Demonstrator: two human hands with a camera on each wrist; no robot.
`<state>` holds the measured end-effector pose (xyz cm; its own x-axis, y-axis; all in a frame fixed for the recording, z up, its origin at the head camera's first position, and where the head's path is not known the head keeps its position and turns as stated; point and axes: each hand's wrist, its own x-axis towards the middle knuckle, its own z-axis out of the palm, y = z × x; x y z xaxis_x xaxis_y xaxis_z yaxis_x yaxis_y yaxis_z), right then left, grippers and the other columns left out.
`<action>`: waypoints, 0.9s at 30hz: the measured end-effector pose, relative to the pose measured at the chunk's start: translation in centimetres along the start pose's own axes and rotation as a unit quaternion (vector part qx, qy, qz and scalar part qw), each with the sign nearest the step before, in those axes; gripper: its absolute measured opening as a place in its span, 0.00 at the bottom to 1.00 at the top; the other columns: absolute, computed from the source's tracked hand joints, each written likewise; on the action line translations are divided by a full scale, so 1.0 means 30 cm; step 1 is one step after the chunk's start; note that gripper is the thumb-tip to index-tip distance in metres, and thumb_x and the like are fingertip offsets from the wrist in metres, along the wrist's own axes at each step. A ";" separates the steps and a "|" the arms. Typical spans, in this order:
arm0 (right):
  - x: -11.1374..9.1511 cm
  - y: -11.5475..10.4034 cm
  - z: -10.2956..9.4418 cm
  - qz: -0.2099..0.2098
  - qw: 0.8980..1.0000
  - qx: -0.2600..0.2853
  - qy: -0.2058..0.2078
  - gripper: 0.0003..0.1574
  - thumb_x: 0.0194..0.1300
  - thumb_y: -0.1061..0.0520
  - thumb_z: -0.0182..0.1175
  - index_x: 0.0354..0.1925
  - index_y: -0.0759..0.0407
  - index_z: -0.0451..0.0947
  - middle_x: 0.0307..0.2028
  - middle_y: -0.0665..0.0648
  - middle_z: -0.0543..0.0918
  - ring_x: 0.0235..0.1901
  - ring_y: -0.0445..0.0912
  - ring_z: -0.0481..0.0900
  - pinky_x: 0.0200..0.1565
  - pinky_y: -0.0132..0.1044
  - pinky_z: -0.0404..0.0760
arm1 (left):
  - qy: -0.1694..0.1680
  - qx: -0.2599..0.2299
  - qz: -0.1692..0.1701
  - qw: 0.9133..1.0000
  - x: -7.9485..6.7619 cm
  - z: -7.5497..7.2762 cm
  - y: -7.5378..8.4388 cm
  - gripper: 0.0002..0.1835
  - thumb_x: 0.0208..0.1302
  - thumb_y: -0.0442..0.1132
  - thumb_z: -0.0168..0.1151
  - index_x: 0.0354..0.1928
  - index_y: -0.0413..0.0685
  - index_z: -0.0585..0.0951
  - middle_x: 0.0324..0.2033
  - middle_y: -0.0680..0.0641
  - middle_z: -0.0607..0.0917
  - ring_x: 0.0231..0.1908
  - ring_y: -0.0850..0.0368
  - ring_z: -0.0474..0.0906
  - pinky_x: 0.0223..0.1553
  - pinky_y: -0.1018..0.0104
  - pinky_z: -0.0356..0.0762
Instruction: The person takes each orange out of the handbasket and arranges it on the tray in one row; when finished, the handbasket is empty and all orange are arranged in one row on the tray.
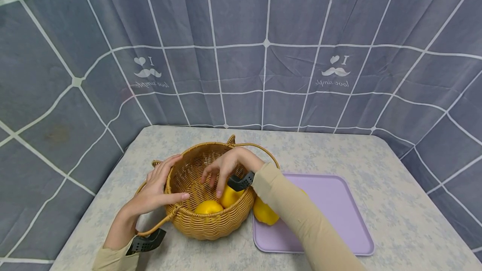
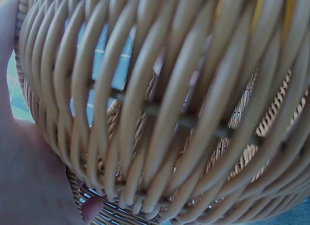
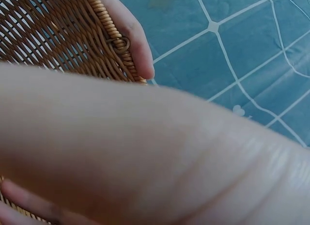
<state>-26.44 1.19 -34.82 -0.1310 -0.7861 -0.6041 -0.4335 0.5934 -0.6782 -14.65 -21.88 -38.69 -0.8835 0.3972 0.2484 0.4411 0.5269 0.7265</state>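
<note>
A brown wicker basket [image 1: 211, 226] stands on the table. My left hand [image 1: 154, 189] holds its left side, the thumb reaching over the rim and the palm against the wall; the left wrist view shows the woven wall [image 2: 160, 104] up close. My right hand [image 1: 227, 166] reaches down inside the basket with fingers loosely bent and nothing visibly held. Just below its fingertips lie a yellow fruit [image 1: 230, 198] and a second yellow fruit [image 1: 208, 207], both lemon-like. In the right wrist view the forearm covers most of the scene.
To the right of the basket lies a lilac tray [image 1: 335, 208]. A yellow fruit [image 1: 265, 213] rests at its left side, partly behind the right sleeve. The basket handle [image 1: 263, 149] has two sides folded outward. Grey checked cloth [image 1: 241, 70] hangs behind the table [image 1: 406, 212].
</note>
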 end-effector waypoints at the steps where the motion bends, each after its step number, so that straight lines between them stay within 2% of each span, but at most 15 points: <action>1: 0.000 0.000 0.001 0.003 1.000 -0.001 -0.001 0.47 0.52 0.56 0.70 0.67 0.57 0.62 0.56 0.57 0.73 0.54 0.42 0.71 0.51 0.30 0.70 | 0.000 0.000 0.000 1.000 0.000 0.000 0.000 0.50 0.50 0.46 0.71 0.72 0.57 0.52 0.70 0.44 0.50 0.67 0.39 0.42 0.54 0.31 0.36; 8: 0.012 0.001 0.010 0.045 0.998 0.000 -0.036 0.44 0.51 0.60 0.71 0.64 0.60 0.64 0.54 0.57 0.75 0.52 0.41 0.73 0.48 0.29 0.73 | -0.001 0.000 0.004 1.000 -0.001 -0.001 0.000 0.50 0.50 0.46 0.71 0.72 0.56 0.52 0.70 0.43 0.50 0.67 0.38 0.42 0.54 0.31 0.36; 15: 0.018 0.003 0.015 0.077 0.995 -0.003 -0.057 0.41 0.51 0.62 0.71 0.63 0.58 0.67 0.47 0.51 0.77 0.46 0.40 0.76 0.46 0.30 0.75 | 0.001 0.002 0.001 1.000 -0.002 0.000 -0.001 0.50 0.50 0.46 0.71 0.72 0.56 0.52 0.70 0.45 0.50 0.67 0.39 0.42 0.54 0.31 0.36; 21: 0.018 0.003 0.016 0.073 0.995 -0.012 -0.060 0.42 0.50 0.60 0.72 0.63 0.56 0.68 0.47 0.50 0.79 0.46 0.40 0.76 0.46 0.30 0.74 | 0.001 0.002 0.002 1.000 -0.002 0.000 0.000 0.50 0.50 0.46 0.71 0.72 0.56 0.52 0.70 0.43 0.51 0.67 0.38 0.42 0.54 0.31 0.36; 27: 0.021 0.005 0.016 0.027 0.999 -0.041 -0.019 0.41 0.49 0.59 0.73 0.61 0.59 0.70 0.53 0.49 0.76 0.50 0.36 0.72 0.50 0.28 0.71 | -0.001 0.003 0.002 1.000 -0.001 -0.001 0.000 0.50 0.50 0.46 0.70 0.72 0.56 0.52 0.70 0.44 0.50 0.67 0.38 0.42 0.54 0.32 0.36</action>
<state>-26.16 0.87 -35.50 -0.1221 -0.7457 -0.6550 -0.4983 0.6168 -0.6093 -14.63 -21.92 -38.69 -0.8816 0.4001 0.2502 0.4455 0.5305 0.7212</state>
